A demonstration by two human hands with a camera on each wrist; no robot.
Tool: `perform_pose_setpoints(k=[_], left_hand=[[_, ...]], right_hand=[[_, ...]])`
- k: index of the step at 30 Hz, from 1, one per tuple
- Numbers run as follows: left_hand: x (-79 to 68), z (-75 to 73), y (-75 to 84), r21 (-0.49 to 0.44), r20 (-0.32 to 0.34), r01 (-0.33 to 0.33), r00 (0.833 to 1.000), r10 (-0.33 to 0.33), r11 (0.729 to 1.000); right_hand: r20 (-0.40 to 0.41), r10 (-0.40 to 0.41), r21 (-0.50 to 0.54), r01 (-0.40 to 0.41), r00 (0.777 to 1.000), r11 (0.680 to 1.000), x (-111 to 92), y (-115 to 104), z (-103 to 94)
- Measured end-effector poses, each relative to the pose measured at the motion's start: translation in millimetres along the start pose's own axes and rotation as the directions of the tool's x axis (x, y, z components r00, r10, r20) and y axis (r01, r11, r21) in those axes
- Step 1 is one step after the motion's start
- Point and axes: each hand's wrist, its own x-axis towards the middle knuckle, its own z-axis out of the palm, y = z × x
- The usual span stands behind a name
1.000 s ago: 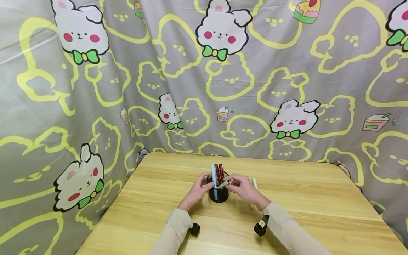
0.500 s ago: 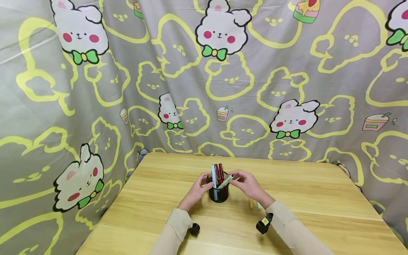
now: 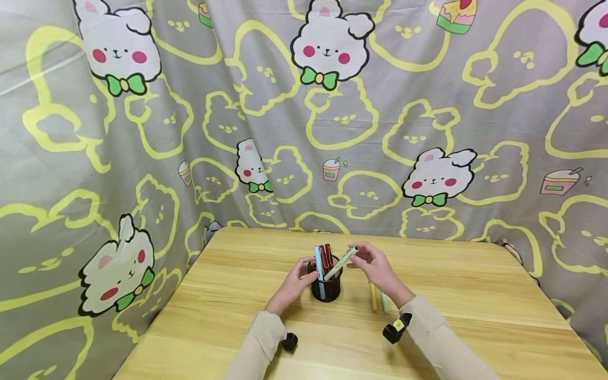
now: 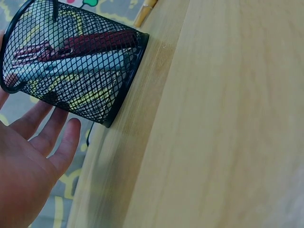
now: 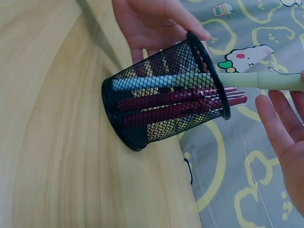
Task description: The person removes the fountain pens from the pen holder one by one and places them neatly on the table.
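A black wire-mesh pen holder [image 3: 325,292] stands upright on the table. My left hand [image 3: 295,283] grips its left side, thumb at the rim; in the left wrist view the other fingers spread behind the mesh [image 4: 76,61]. My right hand [image 3: 378,269] pinches the upper end of a pale green pen [image 3: 343,262]. That pen leans right, its lower part still inside the holder, as the right wrist view shows through the mesh. Dark red pens [image 3: 326,255] with metal clips and a light blue pen [image 3: 319,261] stand in the holder too.
A yellow pen [image 3: 373,298] and another pale pen [image 3: 385,302] lie on the wooden table [image 3: 456,295], just beside the right forearm. Behind the table hangs a grey curtain [image 3: 285,211] with cartoon bears.
My right hand has moved right and slightly up, drawing the pale green pen further out of the holder. My left hand stays on the holder.
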Motion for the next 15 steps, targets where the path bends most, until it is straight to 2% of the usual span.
perform_pose_setpoints(k=[6, 15], left_hand=[[0.0, 0.0, -0.3, -0.002, 0.0, 0.008, 1.0, -0.008, 1.0], [-0.7, -0.8, 0.9, -0.001, 0.004, 0.013, 1.0, -0.013, 1.0]], right_hand=[[-0.037, -0.018, 0.118, 0.022, 0.999, 0.993, 3.6, -2.7, -0.3], [-0.063, -0.061, 0.184, 0.072, 0.996, 0.98, 7.3, -7.4, -5.7]])
